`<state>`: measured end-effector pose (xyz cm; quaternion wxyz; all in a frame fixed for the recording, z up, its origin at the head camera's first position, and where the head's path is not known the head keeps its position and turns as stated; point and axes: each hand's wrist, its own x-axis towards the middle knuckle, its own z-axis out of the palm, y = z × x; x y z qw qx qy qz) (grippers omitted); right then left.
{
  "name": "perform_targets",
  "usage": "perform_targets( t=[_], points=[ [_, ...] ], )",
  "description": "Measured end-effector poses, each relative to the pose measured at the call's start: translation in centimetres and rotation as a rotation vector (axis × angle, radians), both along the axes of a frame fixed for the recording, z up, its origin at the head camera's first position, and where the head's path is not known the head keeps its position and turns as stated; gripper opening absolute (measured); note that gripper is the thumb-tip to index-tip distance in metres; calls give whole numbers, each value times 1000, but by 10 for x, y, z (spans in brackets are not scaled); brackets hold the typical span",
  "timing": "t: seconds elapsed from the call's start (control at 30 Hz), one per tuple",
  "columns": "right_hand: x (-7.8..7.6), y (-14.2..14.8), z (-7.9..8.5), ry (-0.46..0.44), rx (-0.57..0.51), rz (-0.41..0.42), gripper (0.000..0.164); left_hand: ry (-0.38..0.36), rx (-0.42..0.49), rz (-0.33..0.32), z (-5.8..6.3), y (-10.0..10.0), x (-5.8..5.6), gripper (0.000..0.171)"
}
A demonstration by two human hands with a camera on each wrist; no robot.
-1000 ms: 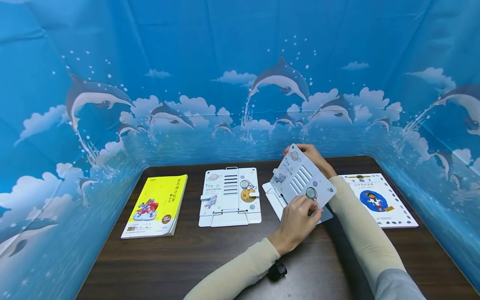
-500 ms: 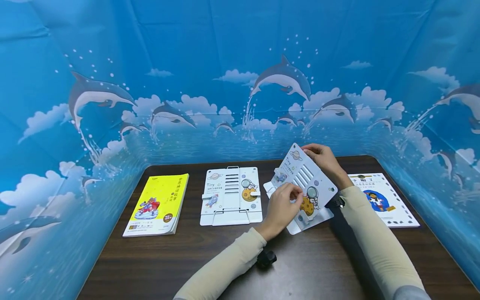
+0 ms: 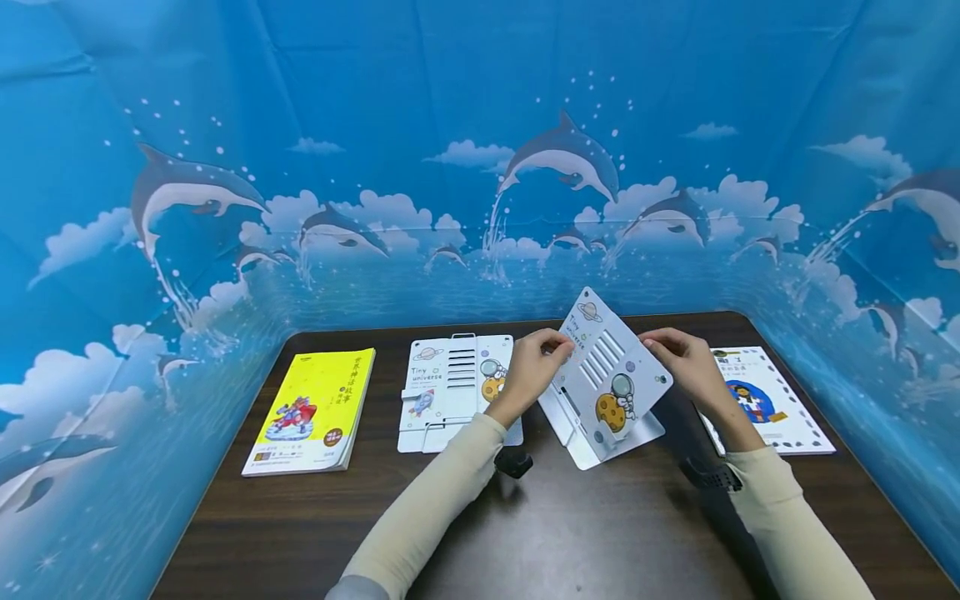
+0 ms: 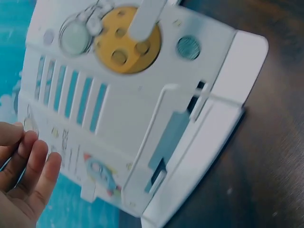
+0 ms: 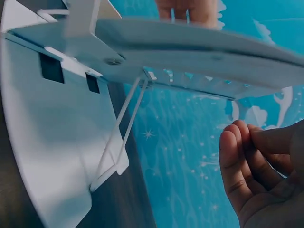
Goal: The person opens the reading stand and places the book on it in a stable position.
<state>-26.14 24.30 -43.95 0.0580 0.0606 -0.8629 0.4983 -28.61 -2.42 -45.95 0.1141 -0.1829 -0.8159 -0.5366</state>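
A white book stand [image 3: 626, 350] printed with a planet, an astronaut and a moon has its panel tilted up from its base plate [image 5: 52, 128]. A wire support [image 5: 118, 133] braces it from behind. My left hand [image 3: 531, 367] is at the panel's left edge, thumb and index tips together. In the left wrist view these fingers [image 4: 35, 166] show nothing between them. To the right of the panel is my right hand [image 3: 693, 367], fingers loosely bent and apart from the stand in the right wrist view. A white clip [image 4: 147, 21] lies over the printed moon.
A second, matching stand [image 3: 461, 383] lies flat to the left, partly hidden by my left hand. Beyond it is a yellow book [image 3: 315, 408]. A white book [image 3: 780, 433] lies at the right, partly behind my right hand. A blue dolphin curtain [image 3: 480, 167] rises behind the table.
My left hand has moved from the panel's lower right, by the moon, to its upper left edge. My right hand has come from behind the panel out to its right. The stand remains tilted up.
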Motion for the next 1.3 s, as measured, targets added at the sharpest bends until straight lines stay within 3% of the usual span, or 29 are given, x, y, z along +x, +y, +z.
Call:
perform_targets(
  t=[0.23, 0.43, 0.57, 0.7, 0.9, 1.03, 1.3],
  points=[
    [38, 13, -9, -3, -15, -40, 35, -88, 2, 14, 4, -7, -21, 23],
    [64, 9, -21, -38, -190, 60, 23, -131, -41, 43, 6, -7, -36, 25],
    [75, 1, -27, -56, -190, 126, 22, -144, -61, 29, 10, -5, -43, 27],
    [80, -9, -31, -101, -125, 108, 32, -154, -97, 4, 12, 1, -48, 34],
    [80, -22, -37, -96, -22, 68, 51, -265, -104, -49, 15, 7, -50, 48],
    [80, -25, -40, -70, 3, 39, 52, -289, -133, -55, 14, 9, -49, 47],
    [79, -22, -43, -79, -45, -1, 46, -285, -138, -47, 5, 5, -48, 42]
  ],
)
